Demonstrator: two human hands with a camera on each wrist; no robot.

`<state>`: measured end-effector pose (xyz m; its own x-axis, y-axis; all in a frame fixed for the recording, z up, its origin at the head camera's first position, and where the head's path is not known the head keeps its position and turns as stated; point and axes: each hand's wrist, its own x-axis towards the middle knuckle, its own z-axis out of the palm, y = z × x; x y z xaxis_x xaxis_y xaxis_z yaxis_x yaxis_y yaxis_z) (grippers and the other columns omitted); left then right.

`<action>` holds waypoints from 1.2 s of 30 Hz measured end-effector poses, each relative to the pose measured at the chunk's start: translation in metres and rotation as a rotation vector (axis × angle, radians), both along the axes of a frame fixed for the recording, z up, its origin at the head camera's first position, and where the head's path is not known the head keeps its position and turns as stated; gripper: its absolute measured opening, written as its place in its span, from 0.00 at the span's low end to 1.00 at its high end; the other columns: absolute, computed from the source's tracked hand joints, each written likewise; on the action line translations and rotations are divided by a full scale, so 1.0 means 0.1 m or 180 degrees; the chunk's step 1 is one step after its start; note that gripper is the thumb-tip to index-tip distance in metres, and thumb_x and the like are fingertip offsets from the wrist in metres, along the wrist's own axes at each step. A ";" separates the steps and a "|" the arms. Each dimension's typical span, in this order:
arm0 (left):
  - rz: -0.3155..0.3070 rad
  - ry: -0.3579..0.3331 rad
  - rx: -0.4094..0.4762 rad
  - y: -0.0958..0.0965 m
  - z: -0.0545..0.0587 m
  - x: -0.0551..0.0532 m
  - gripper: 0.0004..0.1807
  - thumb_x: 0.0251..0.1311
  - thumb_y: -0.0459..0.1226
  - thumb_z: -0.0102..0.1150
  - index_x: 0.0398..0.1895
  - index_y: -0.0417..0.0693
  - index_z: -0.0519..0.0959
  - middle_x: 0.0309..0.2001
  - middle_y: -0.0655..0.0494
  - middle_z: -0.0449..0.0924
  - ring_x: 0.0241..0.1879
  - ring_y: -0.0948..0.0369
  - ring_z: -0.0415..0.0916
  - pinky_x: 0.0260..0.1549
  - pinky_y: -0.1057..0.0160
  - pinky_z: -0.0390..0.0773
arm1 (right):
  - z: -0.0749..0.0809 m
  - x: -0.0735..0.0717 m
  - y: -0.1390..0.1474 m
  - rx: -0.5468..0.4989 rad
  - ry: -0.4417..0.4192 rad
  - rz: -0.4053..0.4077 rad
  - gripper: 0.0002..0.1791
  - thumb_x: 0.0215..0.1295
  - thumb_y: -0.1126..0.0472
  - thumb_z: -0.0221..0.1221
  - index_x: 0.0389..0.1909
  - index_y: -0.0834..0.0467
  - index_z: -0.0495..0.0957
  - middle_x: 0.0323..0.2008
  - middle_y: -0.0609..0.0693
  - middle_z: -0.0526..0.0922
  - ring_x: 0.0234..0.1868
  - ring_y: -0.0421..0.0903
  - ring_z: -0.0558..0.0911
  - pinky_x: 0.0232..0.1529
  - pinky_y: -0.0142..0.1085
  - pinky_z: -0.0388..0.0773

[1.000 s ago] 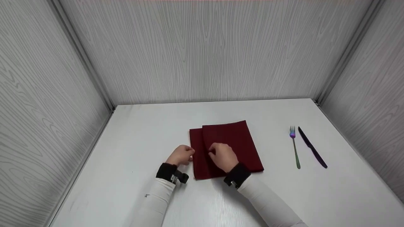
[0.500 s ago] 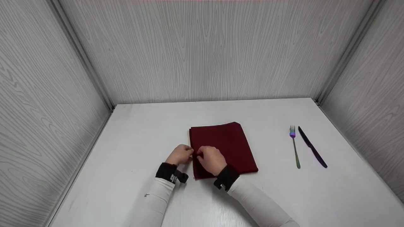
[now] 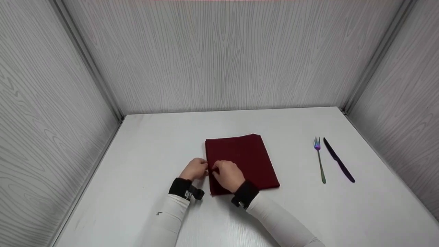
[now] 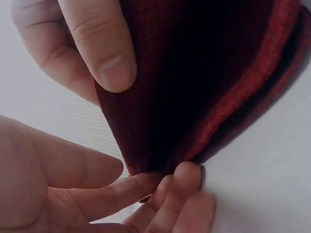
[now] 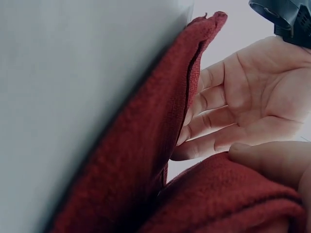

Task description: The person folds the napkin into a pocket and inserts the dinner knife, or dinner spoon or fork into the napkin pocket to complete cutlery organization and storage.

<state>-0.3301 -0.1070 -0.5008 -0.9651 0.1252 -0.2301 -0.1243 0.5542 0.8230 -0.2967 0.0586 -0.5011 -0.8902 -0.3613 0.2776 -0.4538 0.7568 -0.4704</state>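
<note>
A dark red cloth napkin lies folded on the white table in front of me. My right hand pinches the upper layer near its left side, the thumb on top in the right wrist view. That layer stands raised there, leaving a dark gap over the layer beneath. At the napkin's left edge is my left hand. In the left wrist view its fingers touch the cloth's lower edge, while its thumb stays apart from them.
To the right lie a fork with an iridescent sheen and a dark table knife. Grey wood-grain panels enclose the white table at the back and both sides.
My right hand has brought the napkin's upper layer leftward over the strip of lower layer that showed before. The layers' left edges now nearly line up. My left hand has hardly moved.
</note>
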 end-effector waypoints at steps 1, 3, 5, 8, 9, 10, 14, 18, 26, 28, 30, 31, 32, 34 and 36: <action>0.0003 0.0006 0.0013 0.00 0.00 0.00 0.15 0.73 0.30 0.45 0.43 0.35 0.84 0.31 0.51 0.82 0.29 0.62 0.74 0.26 0.68 0.72 | 0.00 0.00 0.00 0.0012 -0.0026 0.0008 0.04 0.70 0.65 0.68 0.42 0.59 0.88 0.39 0.53 0.90 0.42 0.49 0.88 0.45 0.43 0.86; -0.0004 0.0027 0.0021 0.00 0.00 0.00 0.15 0.72 0.30 0.45 0.41 0.34 0.84 0.30 0.52 0.81 0.28 0.62 0.74 0.25 0.69 0.71 | 0.01 0.01 -0.01 0.0039 -0.0066 0.0016 0.04 0.70 0.64 0.68 0.43 0.59 0.88 0.39 0.53 0.90 0.42 0.49 0.88 0.45 0.43 0.86; -0.0007 0.0050 0.0019 -0.01 0.00 0.00 0.15 0.72 0.29 0.45 0.42 0.34 0.84 0.28 0.52 0.81 0.26 0.63 0.73 0.24 0.69 0.70 | 0.01 0.02 -0.01 0.0066 -0.0079 0.0031 0.04 0.69 0.64 0.68 0.42 0.59 0.88 0.39 0.53 0.90 0.42 0.49 0.88 0.44 0.43 0.86; -0.0007 0.0055 0.0026 -0.01 0.01 0.01 0.17 0.73 0.30 0.44 0.51 0.31 0.83 0.31 0.50 0.83 0.27 0.62 0.74 0.25 0.69 0.72 | 0.01 0.01 -0.01 0.0153 -0.0120 0.0076 0.04 0.69 0.64 0.68 0.42 0.59 0.88 0.38 0.53 0.90 0.41 0.50 0.88 0.43 0.43 0.86; 0.0002 0.0045 0.0035 0.00 0.02 0.01 0.19 0.73 0.31 0.44 0.57 0.31 0.81 0.32 0.49 0.83 0.28 0.62 0.75 0.25 0.68 0.73 | 0.00 0.01 0.00 0.0199 -0.0142 0.0092 0.04 0.69 0.64 0.69 0.42 0.59 0.88 0.38 0.53 0.90 0.42 0.50 0.88 0.44 0.43 0.86; 0.0014 0.0016 0.0077 0.00 0.02 0.02 0.21 0.75 0.31 0.44 0.63 0.32 0.78 0.32 0.49 0.83 0.28 0.62 0.75 0.25 0.68 0.72 | 0.00 0.01 0.00 0.0252 -0.0176 0.0114 0.05 0.69 0.64 0.69 0.42 0.60 0.88 0.39 0.54 0.89 0.42 0.51 0.88 0.44 0.44 0.86; -0.0028 -0.0041 0.0192 0.01 0.02 0.02 0.25 0.79 0.33 0.45 0.76 0.39 0.69 0.33 0.50 0.78 0.26 0.62 0.73 0.23 0.68 0.69 | -0.02 0.04 0.02 0.0449 -0.0295 0.0223 0.10 0.66 0.62 0.71 0.45 0.61 0.85 0.40 0.56 0.87 0.43 0.53 0.87 0.44 0.46 0.86; -0.0060 -0.0002 0.0063 0.01 0.02 0.01 0.20 0.79 0.33 0.46 0.67 0.37 0.77 0.27 0.54 0.74 0.21 0.65 0.67 0.20 0.70 0.65 | -0.02 0.10 0.05 0.0540 -0.0374 0.0342 0.16 0.63 0.60 0.74 0.45 0.62 0.79 0.38 0.56 0.82 0.40 0.53 0.85 0.40 0.44 0.84; 0.0077 0.0003 0.0131 0.02 0.02 0.01 0.17 0.78 0.31 0.43 0.53 0.32 0.83 0.22 0.57 0.72 0.22 0.64 0.69 0.20 0.70 0.68 | 0.07 0.21 0.09 0.0420 -0.0103 0.0400 0.09 0.65 0.73 0.65 0.35 0.58 0.76 0.31 0.52 0.78 0.32 0.48 0.80 0.31 0.36 0.77; 0.0101 -0.0048 0.0192 0.02 0.02 0.01 0.17 0.78 0.30 0.42 0.51 0.32 0.83 0.23 0.56 0.72 0.24 0.64 0.70 0.21 0.70 0.68 | 0.05 0.22 0.08 0.0524 -0.0060 0.0457 0.08 0.63 0.74 0.65 0.34 0.58 0.78 0.31 0.51 0.79 0.31 0.47 0.80 0.31 0.36 0.77; 0.0121 -0.0121 0.0257 0.02 0.01 0.00 0.17 0.79 0.30 0.42 0.50 0.31 0.82 0.24 0.55 0.73 0.25 0.63 0.70 0.21 0.71 0.67 | 0.03 0.23 0.06 0.0701 -0.0083 0.0531 0.07 0.63 0.73 0.66 0.34 0.58 0.80 0.31 0.51 0.80 0.32 0.47 0.81 0.31 0.35 0.78; 0.0125 -0.0143 0.0285 0.02 0.01 0.00 0.17 0.79 0.30 0.42 0.50 0.31 0.82 0.24 0.55 0.73 0.25 0.64 0.70 0.21 0.72 0.66 | 0.01 0.24 0.05 0.0784 -0.0124 0.0555 0.07 0.63 0.72 0.66 0.34 0.58 0.81 0.30 0.51 0.81 0.32 0.47 0.82 0.31 0.36 0.79; 0.0128 -0.0149 0.0296 0.03 0.01 0.00 0.17 0.79 0.30 0.42 0.50 0.31 0.82 0.24 0.55 0.73 0.25 0.64 0.70 0.21 0.72 0.65 | 0.00 0.24 0.04 0.0853 -0.0145 0.0572 0.06 0.63 0.72 0.66 0.33 0.58 0.82 0.30 0.51 0.82 0.33 0.48 0.82 0.32 0.36 0.79; 0.0129 -0.0145 0.0304 0.03 0.02 0.01 0.17 0.78 0.30 0.41 0.51 0.31 0.82 0.24 0.55 0.73 0.24 0.64 0.70 0.20 0.72 0.64 | 0.00 0.25 0.03 0.0945 -0.0169 0.0587 0.05 0.62 0.71 0.68 0.32 0.58 0.84 0.29 0.50 0.83 0.33 0.47 0.82 0.31 0.36 0.79; 0.0119 -0.0125 0.0270 0.02 0.02 0.01 0.17 0.78 0.29 0.41 0.51 0.31 0.82 0.23 0.55 0.73 0.23 0.65 0.69 0.19 0.72 0.64 | 0.00 0.26 0.03 0.0989 -0.0173 0.0593 0.04 0.61 0.68 0.70 0.30 0.57 0.85 0.29 0.49 0.82 0.32 0.45 0.81 0.30 0.35 0.78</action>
